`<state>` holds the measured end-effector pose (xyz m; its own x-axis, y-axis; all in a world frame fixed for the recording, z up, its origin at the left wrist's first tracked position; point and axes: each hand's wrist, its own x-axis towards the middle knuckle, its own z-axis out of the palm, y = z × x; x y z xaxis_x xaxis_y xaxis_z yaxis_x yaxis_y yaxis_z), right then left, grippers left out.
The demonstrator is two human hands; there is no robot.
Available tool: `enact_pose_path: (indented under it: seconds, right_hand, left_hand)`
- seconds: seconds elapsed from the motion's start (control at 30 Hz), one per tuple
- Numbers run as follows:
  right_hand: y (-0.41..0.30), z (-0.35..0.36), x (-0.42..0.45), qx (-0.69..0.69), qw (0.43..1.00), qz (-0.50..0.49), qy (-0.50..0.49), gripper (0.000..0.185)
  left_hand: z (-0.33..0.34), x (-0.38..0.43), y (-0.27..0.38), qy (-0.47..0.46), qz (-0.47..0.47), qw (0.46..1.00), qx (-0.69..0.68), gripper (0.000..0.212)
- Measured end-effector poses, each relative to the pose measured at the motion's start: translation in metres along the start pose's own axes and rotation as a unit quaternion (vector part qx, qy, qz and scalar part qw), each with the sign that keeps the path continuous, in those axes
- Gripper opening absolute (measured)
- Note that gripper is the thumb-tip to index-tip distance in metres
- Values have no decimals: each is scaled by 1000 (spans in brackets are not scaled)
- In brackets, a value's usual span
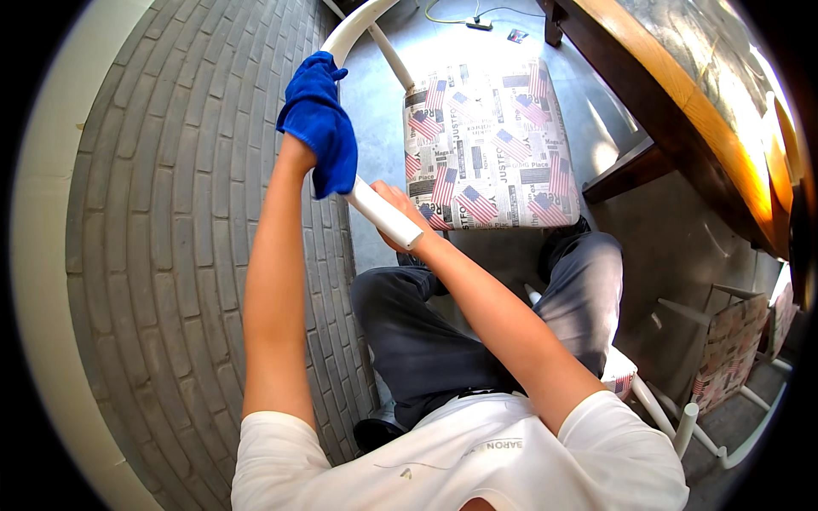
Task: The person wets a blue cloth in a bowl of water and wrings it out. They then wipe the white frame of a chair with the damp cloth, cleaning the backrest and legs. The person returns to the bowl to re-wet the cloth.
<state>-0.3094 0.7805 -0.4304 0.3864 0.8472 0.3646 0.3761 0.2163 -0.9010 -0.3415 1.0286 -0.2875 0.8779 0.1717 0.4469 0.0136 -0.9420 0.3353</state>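
Observation:
A white curved chair rail [386,217] runs from the top of the view down to a blunt end in front of me. My left hand [298,152] is mostly hidden under a blue cloth [323,121], which wraps around the rail higher up. One corner of the cloth hangs down along the rail. Close to the blunt end, my right hand [399,203] holds the rail, its fingers partly behind it. The chair's seat [492,147], covered in a flag-and-newsprint pattern, lies just beyond my knees.
A grey brick wall [192,243] stands close on the left. On the right is a wooden table [677,83] with a dark frame. Another patterned chair [728,351] stands at lower right. A power strip [478,23] with cords lies on the floor beyond the seat.

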Motion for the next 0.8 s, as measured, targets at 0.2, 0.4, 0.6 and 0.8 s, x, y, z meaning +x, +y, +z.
enact_pose_path:
  seconds: [0.2, 0.4, 0.6, 0.8]
  right_hand:
    - [8, -3, -1, -7, 1000, -18, 18, 39]
    - [-28, -19, 14, 130, 991, 1, 34, 57]
    - [-15, -8, 10, 137, 989, 16, 62, 39]
    - [4, 11, 0, 111, 990, 21, 85, 34]
  left_hand:
    - [25, 22, 120, 175, -110, 977, 47, 72]
    - [74, -63, 138, 230, -294, 927, 17, 28]
    - [48, -16, 148, 126, -435, 882, 133, 30]
    - [13, 34, 65, 19, -367, 929, 46, 11]
